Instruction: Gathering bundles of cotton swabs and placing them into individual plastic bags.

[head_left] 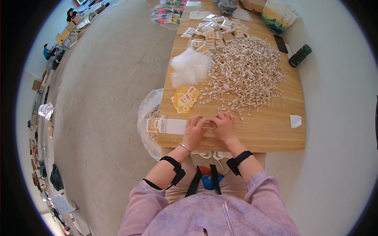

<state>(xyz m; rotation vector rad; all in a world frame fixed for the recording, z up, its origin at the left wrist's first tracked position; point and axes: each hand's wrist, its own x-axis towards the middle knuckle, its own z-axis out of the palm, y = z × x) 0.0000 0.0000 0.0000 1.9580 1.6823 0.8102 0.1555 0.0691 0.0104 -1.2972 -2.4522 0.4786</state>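
Note:
Close to the table's front edge, my left hand (193, 133) and my right hand (223, 128) come together with curled fingers. Between them they grip a few cotton swabs (208, 125), partly hidden by the fingers. A white strip (175, 126) lies flat just left of my left hand. At its far end a clear pack of swabs with a yellow card (154, 125) sits at the table's left edge. Beyond my hands spreads a big heap of loose cotton swabs (248, 70). Yellow printed cards (185, 99) are piled beyond the strip.
Clear plastic bags (191, 69) are stacked left of the heap, with several filled packs (216, 33) behind. A phone (280, 43) and a black bottle (300, 56) stand along the right edge, near the wall. A bag of swabs (152, 135) is below the table's left side.

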